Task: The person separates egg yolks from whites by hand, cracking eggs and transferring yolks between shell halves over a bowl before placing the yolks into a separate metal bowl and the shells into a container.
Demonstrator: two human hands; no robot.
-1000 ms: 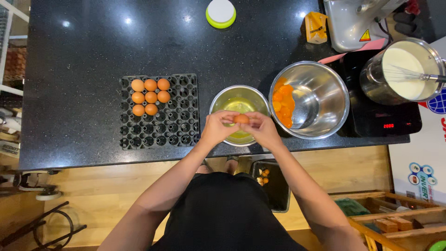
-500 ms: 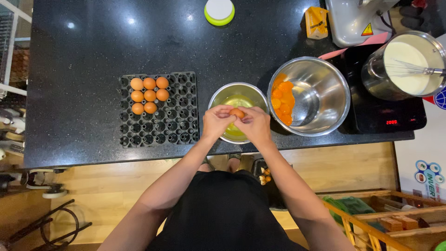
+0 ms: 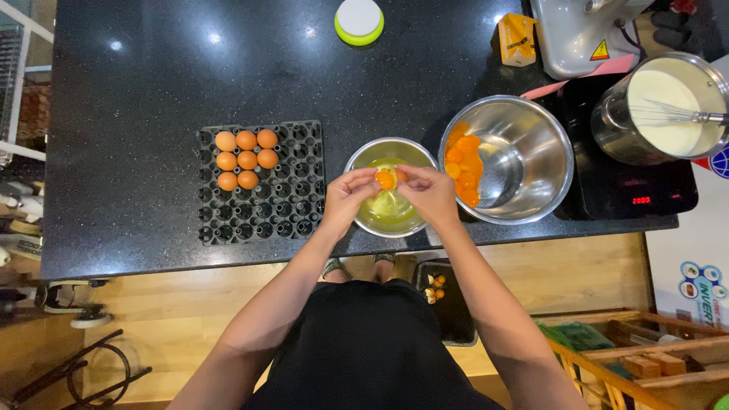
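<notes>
While both hands' fingers [image 3: 357, 181] hold a cracked egg [image 3: 386, 180], small bowl [image 3: 363, 156] catches whites, big bowl [image 3: 531, 144] holds yolks [image 3: 464, 162]

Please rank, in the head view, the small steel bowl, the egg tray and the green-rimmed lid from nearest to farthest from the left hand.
1. Small steel bowl, directly under the left hand.
2. Egg tray, to its left.
3. Green-rimmed lid, at the counter's far edge.

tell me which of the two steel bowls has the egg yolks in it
The larger bowl, right of the hands. Orange yolks sit along its left side; the smaller bowl holds clear whites.
</notes>
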